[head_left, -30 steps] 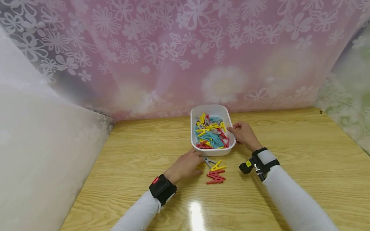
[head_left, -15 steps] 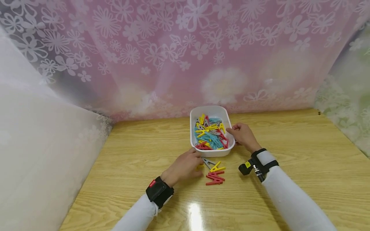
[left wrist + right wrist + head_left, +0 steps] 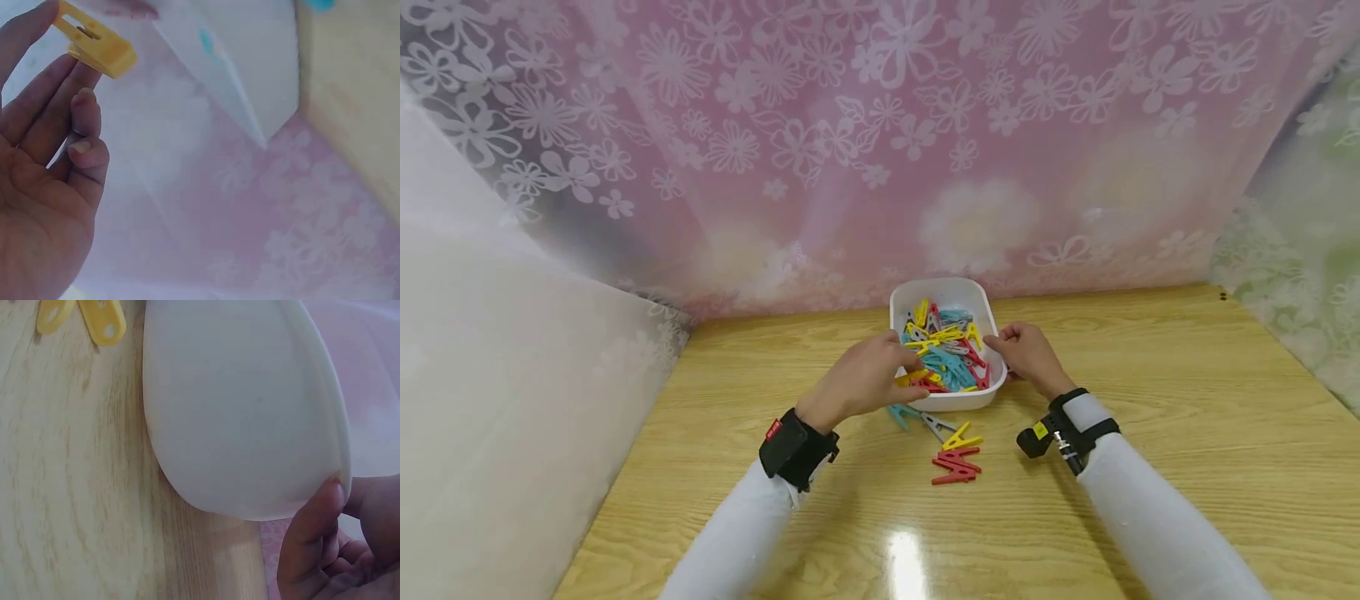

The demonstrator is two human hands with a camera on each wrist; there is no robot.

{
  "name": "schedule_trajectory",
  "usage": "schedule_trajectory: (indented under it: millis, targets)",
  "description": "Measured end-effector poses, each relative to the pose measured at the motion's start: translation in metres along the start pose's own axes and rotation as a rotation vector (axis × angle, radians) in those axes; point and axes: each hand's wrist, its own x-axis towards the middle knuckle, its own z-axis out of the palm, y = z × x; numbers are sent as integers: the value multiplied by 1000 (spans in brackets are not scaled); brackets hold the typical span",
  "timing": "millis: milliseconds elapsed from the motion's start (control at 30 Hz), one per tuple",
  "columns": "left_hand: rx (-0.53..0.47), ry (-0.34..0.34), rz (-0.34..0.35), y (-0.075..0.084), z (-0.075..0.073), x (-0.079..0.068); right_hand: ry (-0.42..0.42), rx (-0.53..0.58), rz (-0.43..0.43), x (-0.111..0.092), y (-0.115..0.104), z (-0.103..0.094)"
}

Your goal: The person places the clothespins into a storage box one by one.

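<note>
My left hand [image 3: 861, 379] is over the front left corner of a white plastic box [image 3: 955, 402]. Its thumb and fingertips pinch a yellow clothespin [image 3: 97, 47], seen near the top of the left wrist view. At the box's right side my right hand [image 3: 1033, 358] pinches the rim between thumb and fingers, as the right wrist view also shows at the box wall [image 3: 244, 412]. A pile of yellow, teal, red and grey clothespins [image 3: 951, 362] fills the box's lower part, partly hidden by my left hand.
Before the box, a teal clothespin [image 3: 898, 414], a grey clothespin [image 3: 937, 426], a yellow clothespin [image 3: 962, 438] and red clothespins [image 3: 957, 465] lie in a row on the wooden table [image 3: 760, 367]. A pink flowered curtain [image 3: 820, 208] hangs right behind the box.
My left hand has risen from the table in front of the box to over its front left corner, bringing the yellow clothespin. The teal clothespin has come into sight. My right hand stays at the rim.
</note>
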Motion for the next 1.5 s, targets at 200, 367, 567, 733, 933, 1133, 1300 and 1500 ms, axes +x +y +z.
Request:
schedule_trajectory:
  millis: [200,367,567,733,933,1133,1300,1500]
  targets:
    - [29,-19,30,-6,-9,32,9,-8,-13,0,2,0]
    - [7,-36,52,-9,-6,63,10,-4,-27,1,2,0]
    - [73,-58,44,-7,2,87,6,3,-36,0,0,3]
    - [135,-47,24,-6,8,93,6,0,-54,0,0,5]
    - [148,-41,-15,-11,15,89,10,-11,-52,0,2,2]
    - [11,66,29,-26,21,47,16,-15,-10,-1,2,1]
    - [-86,93,-40,-42,27,3,8,-20,-1,-1,2,2]
    - [-81,-51,-114,-45,47,-17,26,-22,25,-1,1,3]
